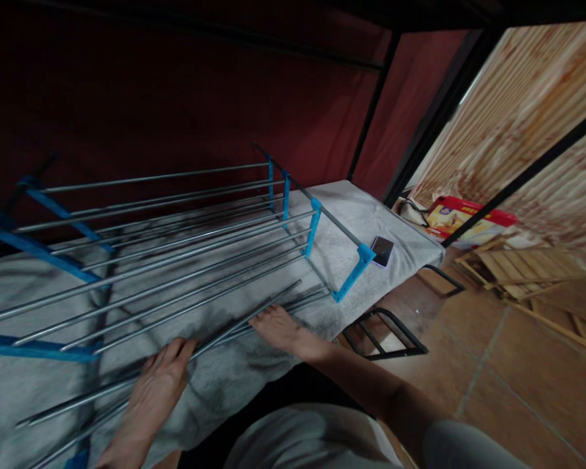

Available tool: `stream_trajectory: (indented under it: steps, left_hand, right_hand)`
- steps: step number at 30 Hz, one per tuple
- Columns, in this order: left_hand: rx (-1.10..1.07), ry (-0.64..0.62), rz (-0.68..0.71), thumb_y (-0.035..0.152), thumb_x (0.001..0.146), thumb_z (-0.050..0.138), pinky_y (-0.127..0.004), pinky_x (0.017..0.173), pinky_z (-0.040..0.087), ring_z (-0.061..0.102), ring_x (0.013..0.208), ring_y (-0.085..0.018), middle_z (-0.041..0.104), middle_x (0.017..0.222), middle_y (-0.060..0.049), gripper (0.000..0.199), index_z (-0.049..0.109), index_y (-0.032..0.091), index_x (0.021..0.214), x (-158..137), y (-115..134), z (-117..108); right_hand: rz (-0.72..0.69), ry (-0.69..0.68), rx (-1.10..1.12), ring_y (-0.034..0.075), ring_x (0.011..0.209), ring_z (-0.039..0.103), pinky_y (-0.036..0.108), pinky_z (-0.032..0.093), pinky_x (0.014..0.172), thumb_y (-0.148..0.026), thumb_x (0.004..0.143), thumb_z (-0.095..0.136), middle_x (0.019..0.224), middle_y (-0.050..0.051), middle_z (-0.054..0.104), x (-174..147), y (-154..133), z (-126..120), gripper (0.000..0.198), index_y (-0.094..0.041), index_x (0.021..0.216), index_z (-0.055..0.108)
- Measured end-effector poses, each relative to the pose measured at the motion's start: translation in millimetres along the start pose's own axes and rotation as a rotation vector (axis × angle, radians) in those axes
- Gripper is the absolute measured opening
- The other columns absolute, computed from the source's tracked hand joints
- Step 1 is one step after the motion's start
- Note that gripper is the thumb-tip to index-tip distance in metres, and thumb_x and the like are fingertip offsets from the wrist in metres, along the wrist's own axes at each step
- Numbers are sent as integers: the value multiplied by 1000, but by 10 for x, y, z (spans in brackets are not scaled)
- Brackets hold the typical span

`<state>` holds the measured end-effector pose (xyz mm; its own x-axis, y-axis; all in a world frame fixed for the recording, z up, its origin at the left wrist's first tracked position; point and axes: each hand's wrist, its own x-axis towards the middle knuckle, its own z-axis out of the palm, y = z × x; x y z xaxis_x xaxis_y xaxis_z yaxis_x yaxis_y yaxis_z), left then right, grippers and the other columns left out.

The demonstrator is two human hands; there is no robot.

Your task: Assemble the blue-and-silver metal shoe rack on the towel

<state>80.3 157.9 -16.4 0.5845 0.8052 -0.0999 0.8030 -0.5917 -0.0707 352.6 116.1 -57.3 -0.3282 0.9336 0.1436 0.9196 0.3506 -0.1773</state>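
While your left hand point(161, 376) curls closed around metal rods point(219, 339), your right hand point(279, 327) grips them farther along. Beside them sits a blue-bracketed tubular rack point(195, 251).

Rack point(313, 228), rods point(221, 335), likely phone point(382, 251) on blanket point(351, 208)

A: Where does a hand find open passage?
B: Over the grey cover point(336, 195), between the rack's blue end brackets point(313, 228) and the black corner post point(373, 106); a phone point(382, 251) lies there, just beside the nearest bracket.
A: What obstructs elsewhere?
B: The rack's parallel rods point(156, 177), separated by narrow slots; the red wall point(199, 98) behind them; in front, loose rods point(77, 402) under the left hand point(163, 374) and right hand point(278, 327).
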Motion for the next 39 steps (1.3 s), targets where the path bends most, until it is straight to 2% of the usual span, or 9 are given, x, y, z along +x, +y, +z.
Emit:
stream_trajectory:
  steps: [4,11,16,19,21,25,31,35,39]
  left_hand:
    - [-84,4,6,1,88,29,-40,102,48,62,112,-23,59,131,-14,54,55,12,134,206,75,129]
    - [-221,189,152,17,97,30,-40,103,49,59,120,-25,58,134,-13,47,54,16,137,334,56,392]
    - [-174,276,165,20,97,33,-47,99,49,56,119,-30,53,140,-16,49,51,16,142,208,149,317]
    - [-179,255,175,15,96,29,-44,98,50,59,118,-29,57,137,-15,51,52,16,142,135,333,227]
    - [-187,167,173,15,97,28,-39,86,55,66,103,-25,64,129,-13,51,51,17,143,108,478,190]
    - [-178,53,136,28,102,35,-34,65,53,72,85,-24,70,123,-9,44,54,22,142,100,764,152]
    - [-161,71,107,42,102,40,-33,67,53,72,88,-24,73,116,-7,40,61,24,131,44,918,137]
    - [-170,138,158,44,104,36,-35,76,54,71,88,-24,75,106,-4,40,65,24,122,-69,801,212]
    - [-166,176,210,40,104,35,-38,81,54,70,85,-24,75,103,-6,39,64,23,124,-86,754,268]
  right_hand:
    - [48,28,9,26,125,59,44,46,108,-10,97,44,133,11,64,179,252,109,34,-14,124,64]
    - [94,76,42,28,138,45,45,35,117,-20,101,37,150,14,49,-117,470,106,44,-10,141,51]
    - [115,105,113,29,148,29,52,24,123,-33,98,47,162,14,29,-437,386,128,58,-14,152,37]
    - [152,188,180,28,149,27,54,23,123,-27,97,47,158,18,35,-634,305,122,55,-11,149,40]
    - [183,264,275,27,148,28,49,28,122,-21,95,45,152,20,41,-772,241,84,54,-7,146,40]
    - [364,400,539,24,135,44,41,41,112,-23,94,43,139,17,51,-1071,150,-30,46,-12,139,43]
    - [804,701,805,17,92,54,31,48,84,-24,88,47,98,2,55,-1460,292,-20,18,-22,106,52]
    - [995,908,912,18,96,55,32,48,86,-30,84,52,105,4,54,-1584,574,101,31,-23,114,48]
    - [981,867,795,21,109,52,38,45,98,-27,76,50,120,8,52,-1611,939,162,50,-23,125,47]
